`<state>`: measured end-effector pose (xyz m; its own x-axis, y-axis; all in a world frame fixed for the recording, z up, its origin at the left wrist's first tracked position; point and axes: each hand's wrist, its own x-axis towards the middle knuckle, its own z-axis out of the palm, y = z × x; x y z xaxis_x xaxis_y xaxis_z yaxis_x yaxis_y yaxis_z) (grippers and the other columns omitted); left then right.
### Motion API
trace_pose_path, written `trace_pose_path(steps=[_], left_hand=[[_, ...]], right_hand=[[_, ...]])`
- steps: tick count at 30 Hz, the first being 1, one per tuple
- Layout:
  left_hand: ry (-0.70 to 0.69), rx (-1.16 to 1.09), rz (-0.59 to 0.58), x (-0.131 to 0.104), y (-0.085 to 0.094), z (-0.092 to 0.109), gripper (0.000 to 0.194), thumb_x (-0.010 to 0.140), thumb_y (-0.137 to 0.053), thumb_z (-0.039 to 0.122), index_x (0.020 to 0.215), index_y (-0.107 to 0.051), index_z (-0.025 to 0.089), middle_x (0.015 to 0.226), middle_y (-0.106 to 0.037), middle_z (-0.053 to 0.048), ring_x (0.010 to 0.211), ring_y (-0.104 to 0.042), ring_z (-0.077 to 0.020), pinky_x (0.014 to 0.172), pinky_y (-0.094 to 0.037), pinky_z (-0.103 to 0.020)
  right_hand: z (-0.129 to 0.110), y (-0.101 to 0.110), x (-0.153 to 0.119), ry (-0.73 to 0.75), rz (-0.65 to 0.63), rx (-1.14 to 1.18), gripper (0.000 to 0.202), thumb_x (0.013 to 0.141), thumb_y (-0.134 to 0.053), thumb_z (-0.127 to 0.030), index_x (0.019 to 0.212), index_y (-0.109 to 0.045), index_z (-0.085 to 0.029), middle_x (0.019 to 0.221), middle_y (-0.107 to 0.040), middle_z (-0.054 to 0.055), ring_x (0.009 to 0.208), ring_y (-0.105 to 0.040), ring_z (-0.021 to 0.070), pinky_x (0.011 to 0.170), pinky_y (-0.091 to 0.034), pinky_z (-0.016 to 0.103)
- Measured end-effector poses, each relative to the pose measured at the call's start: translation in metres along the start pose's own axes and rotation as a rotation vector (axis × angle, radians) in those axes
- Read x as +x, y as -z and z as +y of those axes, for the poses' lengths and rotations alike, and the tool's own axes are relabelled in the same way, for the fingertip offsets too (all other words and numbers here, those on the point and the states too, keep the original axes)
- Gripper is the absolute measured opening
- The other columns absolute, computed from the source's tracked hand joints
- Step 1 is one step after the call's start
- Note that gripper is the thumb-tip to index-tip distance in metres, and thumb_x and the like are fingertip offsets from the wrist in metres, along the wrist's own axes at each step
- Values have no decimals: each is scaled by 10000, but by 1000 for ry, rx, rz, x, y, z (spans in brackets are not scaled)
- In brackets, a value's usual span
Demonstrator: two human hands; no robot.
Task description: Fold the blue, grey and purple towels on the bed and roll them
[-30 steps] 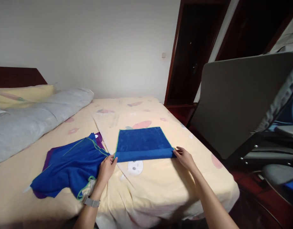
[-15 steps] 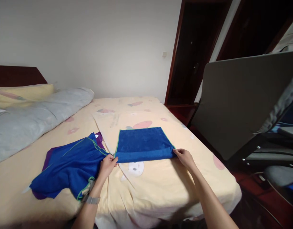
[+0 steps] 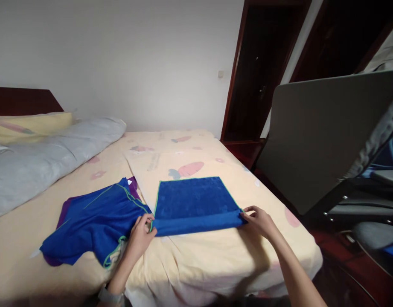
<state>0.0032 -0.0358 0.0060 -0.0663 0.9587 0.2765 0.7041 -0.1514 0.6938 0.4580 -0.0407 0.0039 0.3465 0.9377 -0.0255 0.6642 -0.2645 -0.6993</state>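
Observation:
A blue towel [image 3: 193, 198] with green edging lies flat on the bed, its near edge turned over into a narrow strip. My left hand [image 3: 142, 234] has thumb and fingers closed around the strip's left end. At the opposite end, my right hand [image 3: 260, 220] pinches the strip's corner. Left of the towel lies a crumpled heap of blue cloth [image 3: 97, 217] with green seams and some purple cloth showing beneath it; my left hand is beside its right edge.
The bed [image 3: 202, 260] has a pale yellow sheet printed with carrots. A grey rolled quilt [image 3: 55, 155] and a yellow pillow [image 3: 36, 128] are at the left. On the right stands a dark grey panel [image 3: 321, 140], with a dark door [image 3: 263, 72] behind.
Both hands have drawn the towel towards me, and its near strip now lies closer to the bed's front edge. My right hand has also shifted slightly right. The cloth heap stays put.

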Motion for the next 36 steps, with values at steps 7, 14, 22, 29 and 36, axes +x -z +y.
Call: trace_pose_path(steps=[7,14,22,29,36], left_hand=[[-324,454,-11,-16,1,20,345,786,-520,117,1036,-704,266,1181,-655,-75,1084,-613,-275,941,-486,-398],[-773,357,-279,-18,-35,61,509,984,-390,219,1491,-379,266,1515,-472,-29,1407,-413,-205,1175,-356,-411],[-776,358,-475,-13,-57,40,531,1016,-364,239,1534,-260,296,1555,-402,-30,1436,-368,-180,1189,-358,-417],[-605,346,-474,-13,-18,10,504,999,-410,278,1497,-349,321,1545,-413,-7,1417,-402,-184,1173,-379,-421],[-481,308,-372,-7,6,-9,540,823,-530,128,1327,-596,310,1417,-583,-1,1321,-528,-211,1130,-437,-394]], right_hand=[[-14,-2,-21,213,152,-410,202,877,-571,-314,1007,-671,-197,981,-697,121,913,-660,307,773,-502,381],[-77,-69,-68,879,-6,-281,444,985,-442,-288,1408,-511,-172,1429,-521,122,1301,-501,273,1100,-422,436],[-64,-89,-74,936,-200,-407,535,981,-379,-178,1511,-343,-123,1547,-323,117,1430,-326,248,1170,-331,480],[-20,-39,-41,700,-252,-407,627,946,-472,-340,1514,-342,-110,1558,-284,129,1444,-288,271,1186,-298,485],[1,-25,-21,643,-154,-339,708,725,-483,-91,1433,-498,-124,1507,-418,127,1386,-400,300,1175,-332,473]])
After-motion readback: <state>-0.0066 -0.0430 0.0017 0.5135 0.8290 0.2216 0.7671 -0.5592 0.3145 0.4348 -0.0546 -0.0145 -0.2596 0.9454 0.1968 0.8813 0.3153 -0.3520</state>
